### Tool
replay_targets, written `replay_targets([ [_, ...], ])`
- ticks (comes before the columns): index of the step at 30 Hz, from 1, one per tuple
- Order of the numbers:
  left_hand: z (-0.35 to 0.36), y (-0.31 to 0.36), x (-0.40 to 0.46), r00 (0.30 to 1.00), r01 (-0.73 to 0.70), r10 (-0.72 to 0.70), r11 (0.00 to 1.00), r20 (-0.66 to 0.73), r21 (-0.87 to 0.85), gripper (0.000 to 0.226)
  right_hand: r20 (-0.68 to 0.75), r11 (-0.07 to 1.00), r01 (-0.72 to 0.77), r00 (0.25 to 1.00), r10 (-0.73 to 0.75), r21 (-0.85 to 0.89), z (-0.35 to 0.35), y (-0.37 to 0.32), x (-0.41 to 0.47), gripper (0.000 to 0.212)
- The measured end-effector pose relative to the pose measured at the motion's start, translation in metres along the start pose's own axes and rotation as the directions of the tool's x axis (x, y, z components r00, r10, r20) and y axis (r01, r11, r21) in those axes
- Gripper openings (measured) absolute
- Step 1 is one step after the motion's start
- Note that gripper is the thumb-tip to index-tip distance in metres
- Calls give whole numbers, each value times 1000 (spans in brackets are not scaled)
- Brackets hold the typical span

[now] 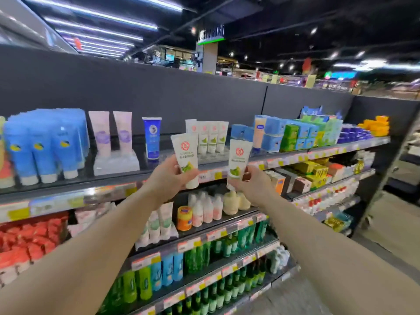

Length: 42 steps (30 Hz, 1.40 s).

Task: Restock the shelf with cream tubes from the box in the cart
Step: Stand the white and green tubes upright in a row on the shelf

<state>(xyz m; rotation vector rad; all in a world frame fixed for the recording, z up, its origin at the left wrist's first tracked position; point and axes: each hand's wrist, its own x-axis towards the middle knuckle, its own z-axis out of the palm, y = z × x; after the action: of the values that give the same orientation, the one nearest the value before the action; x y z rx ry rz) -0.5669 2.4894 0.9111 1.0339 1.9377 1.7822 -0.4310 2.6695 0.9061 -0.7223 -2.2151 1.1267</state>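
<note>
At the top shelf (227, 165), just in front of its price rail, two white cream tubes are held up side by side, caps down, long axes near vertical with a slight outward lean at the tops. One tube (185, 153) is gripped low on its body by the left hand (169, 176), fingers and thumb curled round it; the other tube (239, 159) is pinched near its cap end by the right hand (251, 180). Directly behind and a little above, a row of matching tubes (210, 137) is seen standing on the same shelf, between a blue tube (151, 138) on the left and stacked blue cartons (270, 135) on the right. The target row thus lies straight ahead of both hands, roughly between them; neither hand is clearly nearer. Open shelf floor appears to remain in front of the row, so a forward and slightly upward reach is judged to be what placement calls for, with care that the standing tubes are not toppled. Box and cart are not in view. Lower shelves are stocked with bottles and small jars.
</note>
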Motion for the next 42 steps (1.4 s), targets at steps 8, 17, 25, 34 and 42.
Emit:
replay_targets([
  [8,32,-1,126,993,-71,89,976,-82,204,24,-87,1000,-8,996,6,-21,-38,32,135,33],
  [17,73,-29,201,999,4,8,936,-32,352,24,-74,995,30,997,-38,-100,-30,66,269,32],
  [25,78,-38,210,984,147,-103,935,-148,323,23,76,988,67,995,-57,-136,-16,76,337,28],
  [34,91,-32,206,963,202,-130,929,-236,311,28,246,978,188,956,-161,-92,-3,92,353,25],
  [42,95,-27,204,955,238,-156,909,-252,341,40,337,943,236,930,-148,-235,0,88,362,33],
])
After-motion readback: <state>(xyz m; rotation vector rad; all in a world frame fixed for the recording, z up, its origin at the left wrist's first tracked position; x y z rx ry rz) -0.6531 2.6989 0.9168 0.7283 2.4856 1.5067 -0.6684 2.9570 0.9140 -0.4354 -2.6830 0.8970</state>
